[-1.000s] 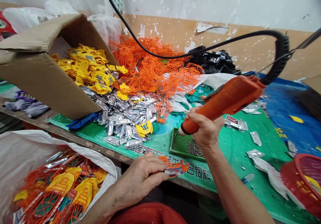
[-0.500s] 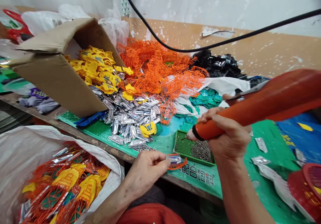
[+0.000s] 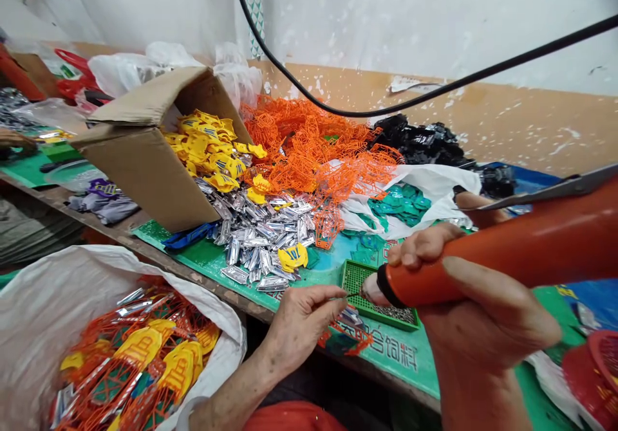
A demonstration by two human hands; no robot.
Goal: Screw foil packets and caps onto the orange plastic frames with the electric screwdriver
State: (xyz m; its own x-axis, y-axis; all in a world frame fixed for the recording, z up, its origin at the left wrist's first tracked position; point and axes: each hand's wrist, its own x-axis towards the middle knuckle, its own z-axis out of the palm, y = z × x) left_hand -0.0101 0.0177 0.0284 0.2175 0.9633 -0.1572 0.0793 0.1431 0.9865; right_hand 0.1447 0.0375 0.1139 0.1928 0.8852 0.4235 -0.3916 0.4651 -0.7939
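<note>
My right hand (image 3: 463, 289) is wrapped round an orange electric screwdriver (image 3: 521, 244), whose thin bit points left. My left hand (image 3: 306, 318) is closed, its thumb and forefinger pinched together at the tip of the bit. Whether a screw sits between them is too small to tell. Below those fingertips hangs a small orange-framed piece (image 3: 355, 341) with a metal plate and a dark green part, apparently held by the same hand. Just behind the bit, a green perforated tray (image 3: 355, 276) holds small screws (image 3: 398, 315).
Metal clips (image 3: 255, 238), orange frames (image 3: 309, 141) and green pieces (image 3: 400, 206) lie heaped behind the tray. A tipped cardboard box (image 3: 145, 161) spills yellow pieces (image 3: 207, 145). A white sack (image 3: 193, 283) of assembled pieces stands at left. A black cable (image 3: 338, 110) hangs across.
The screwdriver's bit has come to my left fingertips, away from above the tray. My left hand has turned, and the orange-framed piece now hangs lower beneath its fingers. The view has shifted a little.
</note>
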